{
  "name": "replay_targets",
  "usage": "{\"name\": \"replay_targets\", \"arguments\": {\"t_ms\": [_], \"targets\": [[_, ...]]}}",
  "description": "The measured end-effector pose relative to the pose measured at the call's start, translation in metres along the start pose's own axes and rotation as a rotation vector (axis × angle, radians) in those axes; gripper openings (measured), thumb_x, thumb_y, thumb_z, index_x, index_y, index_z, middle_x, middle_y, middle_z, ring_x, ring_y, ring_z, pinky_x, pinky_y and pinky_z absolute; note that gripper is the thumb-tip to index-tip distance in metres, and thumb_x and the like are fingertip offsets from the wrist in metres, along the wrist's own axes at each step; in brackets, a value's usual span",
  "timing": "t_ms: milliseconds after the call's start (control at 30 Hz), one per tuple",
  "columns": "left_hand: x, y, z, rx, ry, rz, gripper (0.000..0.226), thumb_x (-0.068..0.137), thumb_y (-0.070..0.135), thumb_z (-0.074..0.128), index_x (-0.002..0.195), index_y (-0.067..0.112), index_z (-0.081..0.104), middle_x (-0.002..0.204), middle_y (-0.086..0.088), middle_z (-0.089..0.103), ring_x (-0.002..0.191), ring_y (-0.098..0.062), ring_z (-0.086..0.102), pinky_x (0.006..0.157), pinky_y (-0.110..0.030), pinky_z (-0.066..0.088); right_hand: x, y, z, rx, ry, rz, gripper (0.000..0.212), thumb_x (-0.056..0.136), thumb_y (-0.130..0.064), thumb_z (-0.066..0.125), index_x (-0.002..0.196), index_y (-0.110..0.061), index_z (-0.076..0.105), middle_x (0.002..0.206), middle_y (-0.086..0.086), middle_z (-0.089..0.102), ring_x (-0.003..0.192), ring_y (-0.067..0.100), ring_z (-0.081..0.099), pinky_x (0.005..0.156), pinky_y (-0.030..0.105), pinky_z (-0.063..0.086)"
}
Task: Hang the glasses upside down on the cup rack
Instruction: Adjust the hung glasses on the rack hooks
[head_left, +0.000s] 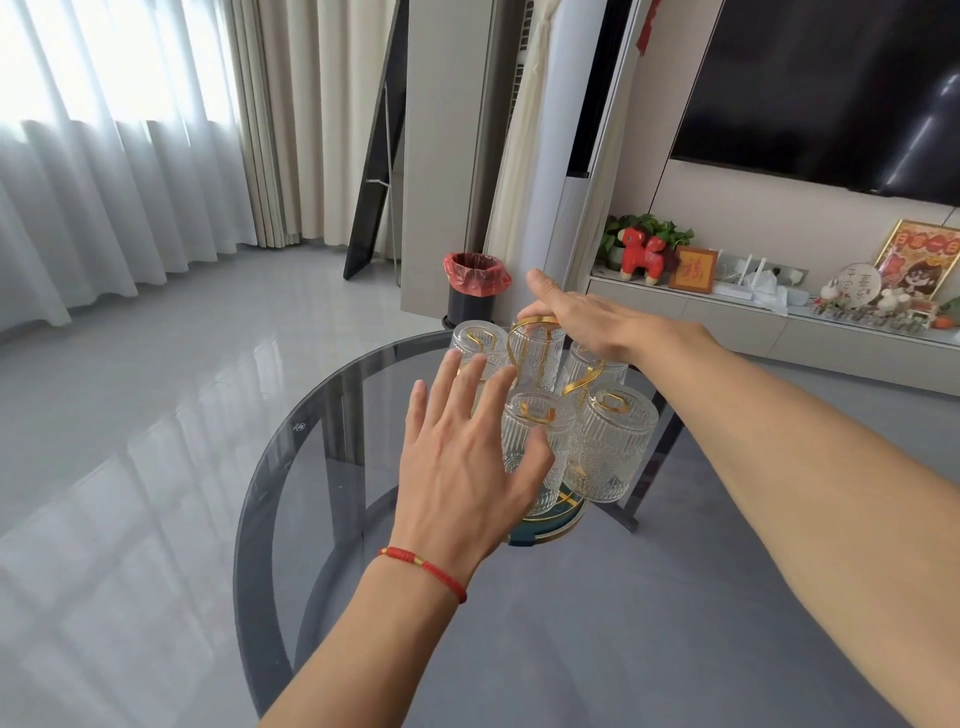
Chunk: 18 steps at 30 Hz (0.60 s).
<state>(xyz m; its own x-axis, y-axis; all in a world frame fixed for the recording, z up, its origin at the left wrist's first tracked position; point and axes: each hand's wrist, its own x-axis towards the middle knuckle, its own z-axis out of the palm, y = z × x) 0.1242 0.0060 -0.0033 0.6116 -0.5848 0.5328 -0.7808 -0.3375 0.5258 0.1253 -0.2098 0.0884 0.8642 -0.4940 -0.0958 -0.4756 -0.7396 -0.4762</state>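
A cup rack with gold prongs and a dark round base (550, 527) stands on the round smoked-glass table (322, 467). Several clear ribbed glasses hang upside down on it, among them a near one (535, 441), a right one (613, 447) and a far left one (475, 340). My left hand (467, 467) is spread flat with fingers apart beside the near glass, its thumb against that glass. My right hand (582, 322) reaches over the rack's top, fingers resting on the gold handle loop (537, 322); it holds no glass.
A black bin with a red liner (475, 288) stands on the grey floor beyond the table. A low white cabinet (753, 322) with ornaments runs along the right wall under a dark television (831, 88). Curtains hang at the left.
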Motion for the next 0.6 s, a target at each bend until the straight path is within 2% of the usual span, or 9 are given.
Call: {"name": "replay_targets", "arguments": {"t_ms": [200,267,367,467,533,600], "targets": [[-0.001,-0.004,-0.004,0.006,-0.002,-0.007,0.056,0.095,0.048,0.051,0.146,0.023,0.051,0.160,-0.003,0.044,0.158,-0.022,0.018,0.127,-0.050,0.017,0.003,0.002,0.000,0.063,-0.007,-0.005,0.096,0.092,-0.083,0.004,0.146,-0.026,0.059,0.159,0.006,0.049,0.145,0.026,0.045,0.123,0.054,0.020],[-0.001,-0.004,-0.004,0.003,0.000,-0.003,0.055,0.096,0.046,0.053,0.145,0.023,0.052,0.160,-0.003,0.045,0.158,-0.022,0.019,0.127,-0.050,0.018,0.003,0.001,0.000,0.134,-0.001,-0.036,0.092,0.096,-0.079,0.008,0.145,-0.020,0.060,0.156,0.006,0.052,0.144,0.024,0.046,0.124,0.050,0.022],[-0.002,-0.004,-0.005,0.008,-0.020,0.009,0.052,0.096,0.046,0.051,0.144,0.026,0.053,0.159,0.000,0.044,0.158,-0.021,0.019,0.127,-0.050,0.017,0.000,-0.004,0.000,0.175,0.064,-0.139,0.073,0.104,-0.066,0.024,0.133,-0.016,0.068,0.141,0.007,0.065,0.132,0.021,0.057,0.118,0.046,0.034],[-0.004,-0.003,-0.004,0.030,-0.056,0.017,0.053,0.096,0.049,0.047,0.145,0.030,0.051,0.160,0.002,0.042,0.158,-0.021,0.018,0.127,-0.050,0.015,-0.006,-0.011,0.000,0.017,0.137,-0.244,0.056,0.093,-0.058,0.045,0.112,-0.016,0.077,0.120,0.009,0.075,0.115,0.026,0.068,0.106,0.050,0.048],[-0.004,-0.003,-0.003,0.038,-0.068,0.014,0.052,0.097,0.050,0.047,0.146,0.032,0.050,0.161,0.003,0.041,0.158,-0.020,0.017,0.128,-0.049,0.014,-0.007,-0.016,0.002,-0.028,0.107,-0.267,0.055,0.092,-0.054,0.045,0.108,-0.015,0.080,0.116,0.004,0.078,0.112,0.022,0.070,0.105,0.046,0.048],[-0.004,-0.003,-0.003,0.037,-0.071,0.012,0.053,0.097,0.050,0.048,0.147,0.033,0.050,0.162,0.003,0.040,0.158,-0.019,0.017,0.129,-0.048,0.013,-0.008,-0.022,0.006,0.003,0.020,-0.237,0.058,0.098,-0.052,0.036,0.114,-0.018,0.080,0.115,-0.008,0.076,0.110,0.009,0.068,0.106,0.038,0.043]]}}
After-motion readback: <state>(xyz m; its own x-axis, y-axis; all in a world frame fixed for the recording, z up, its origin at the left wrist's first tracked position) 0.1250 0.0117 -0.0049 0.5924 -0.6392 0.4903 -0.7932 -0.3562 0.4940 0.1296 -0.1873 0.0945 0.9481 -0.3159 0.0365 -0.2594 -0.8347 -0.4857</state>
